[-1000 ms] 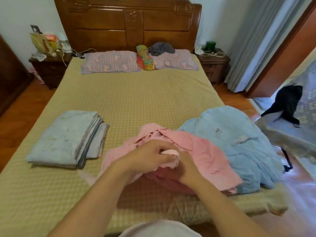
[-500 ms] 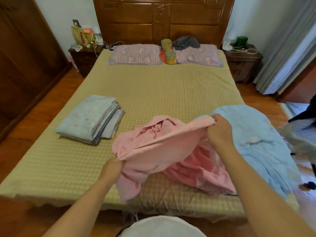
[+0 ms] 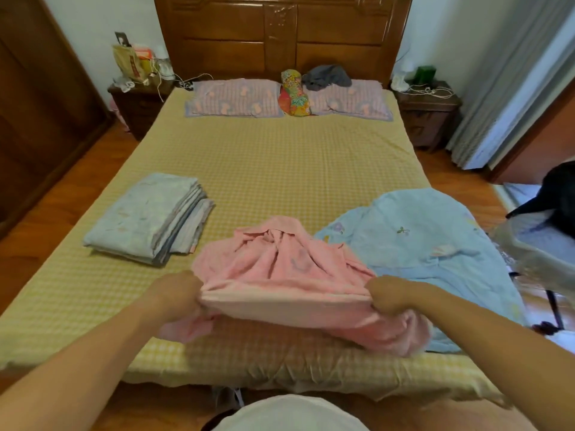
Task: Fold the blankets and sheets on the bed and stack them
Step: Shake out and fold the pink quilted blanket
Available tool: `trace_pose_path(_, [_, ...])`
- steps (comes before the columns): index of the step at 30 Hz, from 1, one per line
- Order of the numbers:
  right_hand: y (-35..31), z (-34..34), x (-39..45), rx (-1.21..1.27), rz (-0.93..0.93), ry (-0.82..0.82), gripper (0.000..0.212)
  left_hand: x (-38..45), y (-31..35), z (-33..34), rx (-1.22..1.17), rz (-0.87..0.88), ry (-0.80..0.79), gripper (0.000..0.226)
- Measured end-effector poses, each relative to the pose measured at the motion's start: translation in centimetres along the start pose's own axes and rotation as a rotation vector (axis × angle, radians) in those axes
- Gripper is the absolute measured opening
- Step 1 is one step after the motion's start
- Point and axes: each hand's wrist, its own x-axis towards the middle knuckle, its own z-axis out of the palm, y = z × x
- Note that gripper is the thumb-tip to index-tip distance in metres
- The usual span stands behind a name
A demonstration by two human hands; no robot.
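both hands grip one edge of the pink blanket (image 3: pixel 289 265): left hand (image 3: pixel 179 295) at its left end, right hand (image 3: pixel 389 293) at its right end, edge pulled taut btwn them. rest bunched on bed (image 3: pixel 264 163), near foot. light blue blanket (image 3: pixel 420 241) crumpled just right, folded stack (image 3: pixel 146 217) to the left.

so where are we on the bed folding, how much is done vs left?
Done: one folded stack sits on the bed's left side. In hand: the left hand and right hand each grip an end of the pink sheet, its edge stretched between them, the rest still bunched. Left: the light blue blanket lies crumpled on the right, unfolded, and nothing further is stacked yet.
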Motion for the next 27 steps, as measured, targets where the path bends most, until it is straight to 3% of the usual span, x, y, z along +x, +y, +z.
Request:
trace_pose_path(2, [1.3, -2.6, 0.3, 0.322, 0.032, 0.179, 0.013, 1.5, -0.7, -1.9, -0.424, -0.177, 0.084, 0.025])
trace_pose_path(4, [2.0, -4.4, -0.1, 0.544, 0.031, 0.298, 0.017, 2.3, -1.1, -3.6, -0.906, -0.255, 0.195, 0.045])
trace_pose_path(5, [2.2, -5.2, -0.2, 0.516, 0.013, 0.290, 0.025, 2.5, -1.0, -4.4, -1.183, -0.246, 0.220, 0.048])
trace_pose_path(7, [2.0, -5.2, -0.3, 0.079, 0.050, 0.161, 0.033, 2.2, -0.7, -5.3, -1.496, -0.106, 0.122, 0.029])
trace_pose_path(8, [1.9, -4.5, -0.2, -0.126, 0.089, 0.112, 0.029, 1.8, -0.8, -5.9, -1.410, 0.011, 0.017, 0.027])
trace_pose_path(10, [2.9, -4.0, 0.4, -0.248, 0.157, 0.081, 0.025, 1.5, -0.8, -6.1, -0.786, 0.212, -0.255, 0.043])
trace_pose_path(12, [3.9, -4.7, 0.7, -0.088, 0.204, 0.152, 0.026, 1.4, -0.1, -5.4, -0.054, 0.241, -0.409, 0.047])
trace_pose_path(14, [4.8, -5.5, 1.2, 0.228, 0.129, 0.244, 0.036, 1.7, 1.0, -4.6, 0.168, 0.226, -0.418, 0.033])
trace_pose_path(16, [4.1, -5.7, 1.1, 0.759, 0.034, 0.365, 0.030, 1.7, 1.0, -4.2, 0.057, 0.171, -0.326, 0.033])
trace_pose_path(18, [3.1, -5.3, 1.1, 1.203, -0.027, 0.427, 0.024, 2.0, -0.4, -3.4, -0.285, 0.146, -0.238, 0.044])
trace_pose_path(21, [1.5, -5.0, 0.4, 1.396, -0.168, 0.319, 0.025, 1.0, -2.1, -2.2, -0.985, 0.115, -0.121, 0.036])
trace_pose_path(23, [0.8, -5.5, -0.6, 1.266, -0.304, 0.229, 0.027, 0.6, -2.8, -1.5, -1.237, 0.094, -0.067, 0.036])
trace_pose_path(24, [0.7, -5.3, -0.8, 1.094, -0.368, 0.194, 0.028, 0.4, -3.2, -1.5, -1.234, 0.090, -0.038, 0.039])
trace_pose_path(25, [0.5, -5.2, -0.7, 0.853, -0.423, 0.129, 0.032, 0.1, -3.4, -1.7, -1.186, 0.105, -0.022, 0.040])
trace_pose_path(27, [1.4, -2.4, 0.4, 0.277, -0.330, -0.066, 0.066, -0.8, -3.3, -2.7, -0.936, 0.208, -0.126, 0.044])
